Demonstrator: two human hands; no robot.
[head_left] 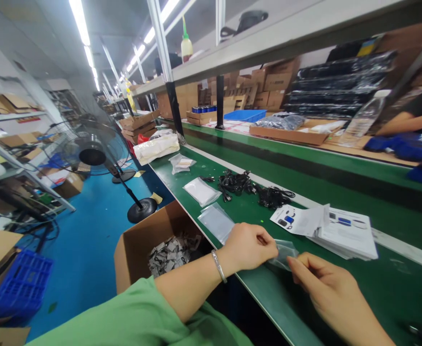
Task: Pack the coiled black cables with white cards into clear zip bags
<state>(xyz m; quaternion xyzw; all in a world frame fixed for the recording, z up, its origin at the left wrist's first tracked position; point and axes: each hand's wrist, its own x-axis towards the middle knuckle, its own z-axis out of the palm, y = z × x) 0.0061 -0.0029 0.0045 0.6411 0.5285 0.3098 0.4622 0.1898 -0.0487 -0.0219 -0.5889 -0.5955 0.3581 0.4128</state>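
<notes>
Between my two hands is a small clear plastic bag (282, 250), low over the green bench. My left hand (249, 246) pinches its left side, and my right hand (322, 278) grips its right edge between thumb and fingers. Left of them lies a stack of flat clear bags (216, 222), partly behind my left hand. Beyond the bags sits a white packet in plastic (201, 191). Bundled black cables (236, 183) lie farther back, with a second bundle (274, 196) beside them. A pile of printed leaflets (351, 230) rests to the right, its top sheet folded open.
Below the bench's left edge stands a cardboard box (135, 245) holding many small packed pieces. A standing fan (92, 149) is on the blue floor. Across the bench are a plastic bottle (367, 117), a shallow carton (290, 134) and another person's arm (409, 115). A shelf runs overhead.
</notes>
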